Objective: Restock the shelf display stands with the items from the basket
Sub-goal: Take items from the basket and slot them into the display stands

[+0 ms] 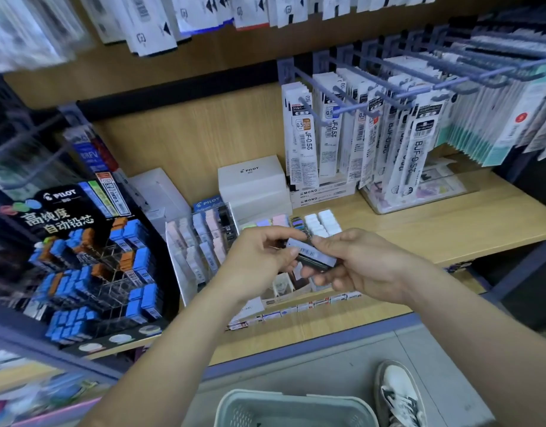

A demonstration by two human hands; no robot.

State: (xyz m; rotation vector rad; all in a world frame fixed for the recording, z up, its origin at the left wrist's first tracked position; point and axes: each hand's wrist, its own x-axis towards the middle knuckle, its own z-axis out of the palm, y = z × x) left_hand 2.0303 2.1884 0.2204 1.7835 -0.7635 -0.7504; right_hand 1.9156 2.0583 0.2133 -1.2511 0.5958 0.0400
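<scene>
The item (311, 253) is a small flat rectangular case held in front of the wooden shelf (450, 229), above the clear display stand (201, 251). Its long axis runs from upper left to lower right, with the lower-right end tilted slightly down. The upper face is pale lavender-grey and carries a printed barcode label; a dark edge shows along the lower side. A second pale piece shows just beneath it, partly hidden.

The left hand (259, 260) grips the upper-left end: thumb and fingers are curled closed around it. The right hand (358, 266) holds the lower-right end, with the thumb on the top face and the fingers (324, 280) curled beneath. Both hands are closed on the item, with the fingertips nearly meeting.

The grey basket (296, 408) stands on the floor below the hands, beside a white shoe (399, 396). A black Pilot lead display (80, 257) stands on the left.
</scene>
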